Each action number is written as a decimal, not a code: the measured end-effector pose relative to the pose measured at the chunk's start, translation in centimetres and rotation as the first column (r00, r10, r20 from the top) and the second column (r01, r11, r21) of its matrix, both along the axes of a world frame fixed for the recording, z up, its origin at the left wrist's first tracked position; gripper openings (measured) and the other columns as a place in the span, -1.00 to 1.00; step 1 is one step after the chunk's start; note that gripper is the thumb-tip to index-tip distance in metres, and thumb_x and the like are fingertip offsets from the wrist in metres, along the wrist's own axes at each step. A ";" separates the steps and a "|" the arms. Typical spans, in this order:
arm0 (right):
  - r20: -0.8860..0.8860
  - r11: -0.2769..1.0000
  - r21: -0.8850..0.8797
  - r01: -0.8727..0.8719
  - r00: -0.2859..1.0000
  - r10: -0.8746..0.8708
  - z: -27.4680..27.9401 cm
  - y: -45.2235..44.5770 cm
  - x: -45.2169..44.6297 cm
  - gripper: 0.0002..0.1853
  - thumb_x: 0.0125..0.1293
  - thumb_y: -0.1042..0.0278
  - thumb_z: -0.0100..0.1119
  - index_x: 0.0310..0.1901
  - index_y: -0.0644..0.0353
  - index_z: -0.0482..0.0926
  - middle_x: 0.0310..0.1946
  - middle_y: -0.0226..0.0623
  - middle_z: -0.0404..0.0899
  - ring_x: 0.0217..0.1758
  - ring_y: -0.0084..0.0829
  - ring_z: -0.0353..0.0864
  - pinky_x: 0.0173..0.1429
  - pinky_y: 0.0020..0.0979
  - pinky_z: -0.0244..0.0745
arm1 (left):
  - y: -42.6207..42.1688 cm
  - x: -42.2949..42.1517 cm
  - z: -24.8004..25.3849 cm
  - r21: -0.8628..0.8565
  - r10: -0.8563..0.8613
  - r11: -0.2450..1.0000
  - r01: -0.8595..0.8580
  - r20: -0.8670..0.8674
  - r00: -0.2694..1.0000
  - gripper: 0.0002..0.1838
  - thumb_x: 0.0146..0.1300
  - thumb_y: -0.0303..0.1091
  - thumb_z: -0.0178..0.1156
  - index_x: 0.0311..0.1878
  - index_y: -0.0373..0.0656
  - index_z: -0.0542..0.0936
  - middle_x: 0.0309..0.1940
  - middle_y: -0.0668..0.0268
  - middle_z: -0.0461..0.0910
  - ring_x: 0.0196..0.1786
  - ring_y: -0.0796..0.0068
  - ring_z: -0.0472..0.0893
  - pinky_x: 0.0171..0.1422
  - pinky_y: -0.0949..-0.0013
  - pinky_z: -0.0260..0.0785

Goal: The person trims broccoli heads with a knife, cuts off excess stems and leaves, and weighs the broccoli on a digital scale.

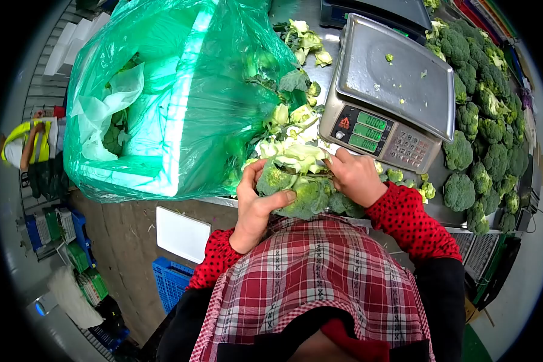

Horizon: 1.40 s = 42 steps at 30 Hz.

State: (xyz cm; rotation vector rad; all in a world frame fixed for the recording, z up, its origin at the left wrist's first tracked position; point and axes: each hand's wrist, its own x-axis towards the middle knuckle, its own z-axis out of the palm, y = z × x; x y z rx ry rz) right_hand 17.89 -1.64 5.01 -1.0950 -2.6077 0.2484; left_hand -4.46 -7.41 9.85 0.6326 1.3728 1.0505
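Note:
My left hand (258, 202) is wrapped round a head of broccoli (304, 202), thumb across its front, close to my apron. The pale cut stems and leaf bases of the broccoli face up and away from me. My right hand (357, 177) is closed at the right side of the same head. A thin dark edge runs from its fingers across the broccoli; whether it is a blade or a band I cannot make out. Trimmed stems and leaves (289, 117) lie on the metal table just beyond my hands.
A crate lined with a green plastic bag (223, 96) stands at the left, with broccoli and thin wrap inside. Past my right hand is a weighing scale (398, 90) with crumbs on its pan. Many broccoli heads (489, 127) are piled at the right. A person in a yellow vest (39, 145) is far left.

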 end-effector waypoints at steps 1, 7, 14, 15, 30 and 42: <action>0.007 0.999 -0.015 0.032 0.999 -0.032 0.0 -0.2 -0.1 -0.45 0.03 0.41 0.24 0.16 0.08 0.56 -0.44 -0.30 0.49 -0.57 -0.31 0.60 -0.54 -0.27 0.48 | -0.2 0.2 -0.3 -0.018 0.025 1.000 -0.025 0.005 1.000 -0.17 -0.22 -0.36 0.41 0.20 -0.44 0.34 0.01 0.10 0.52 0.07 0.31 0.51 0.27 0.34 0.31; -0.013 1.000 -0.022 -0.007 1.000 0.006 -2.2 -0.1 -1.5 -0.81 0.15 0.39 0.14 -0.17 0.08 0.59 -0.44 -0.27 0.51 -0.57 -0.24 0.62 -0.53 -0.23 0.52 | -0.6 0.1 -0.7 0.079 0.035 0.997 -0.016 -0.241 0.970 -0.20 -0.22 -0.38 0.48 0.15 -0.44 0.36 -0.01 0.07 0.53 0.04 0.30 0.52 0.26 0.30 0.33; 0.128 0.961 -0.257 0.101 0.989 -0.069 -4.3 -2.4 -0.1 -0.49 -0.01 0.46 0.24 0.08 0.06 0.51 -0.44 -0.21 0.56 -0.53 -0.12 0.60 -0.49 -0.12 0.48 | -1.5 -0.6 -2.4 0.034 0.077 0.997 -0.070 -0.283 0.956 -0.21 -0.21 -0.37 0.49 0.13 -0.48 0.35 -0.05 0.07 0.53 0.00 0.34 0.53 0.19 0.31 0.38; 0.123 0.962 -0.255 0.100 0.990 -0.070 -4.2 -2.2 -0.2 -0.49 -0.01 0.46 0.24 0.08 0.06 0.51 -0.44 -0.21 0.56 -0.53 -0.12 0.60 -0.49 -0.12 0.48 | -1.3 -0.5 -2.5 0.037 0.078 0.997 -0.070 -0.287 0.955 -0.21 -0.21 -0.37 0.49 0.13 -0.48 0.35 -0.05 0.07 0.53 0.00 0.34 0.53 0.19 0.31 0.38; -0.329 0.378 -0.920 -0.105 0.734 -0.595 -1.5 -0.7 0.2 -0.60 0.38 0.25 0.22 0.14 0.34 0.54 -0.42 -0.40 0.59 -0.35 -0.61 0.58 -0.22 -0.48 0.52 | 0.7 -2.6 -1.1 0.476 0.136 0.832 0.284 -0.672 0.728 0.12 -0.37 -0.33 0.55 0.36 -0.33 0.17 0.19 0.02 0.33 0.20 0.18 0.45 0.32 0.17 0.33; -0.391 0.293 -0.908 -0.301 0.354 -0.849 5.1 -2.3 -2.7 -0.55 0.30 0.19 0.37 -0.04 0.31 0.35 -0.52 -0.49 0.39 -0.60 -0.69 0.37 -0.54 -0.58 0.30 | 3.2 0.4 -1.8 0.505 -0.198 0.846 0.171 0.000 0.980 0.40 -0.33 -0.22 0.71 0.54 -0.22 -0.07 0.41 0.06 0.18 0.44 0.17 0.29 0.52 0.12 0.17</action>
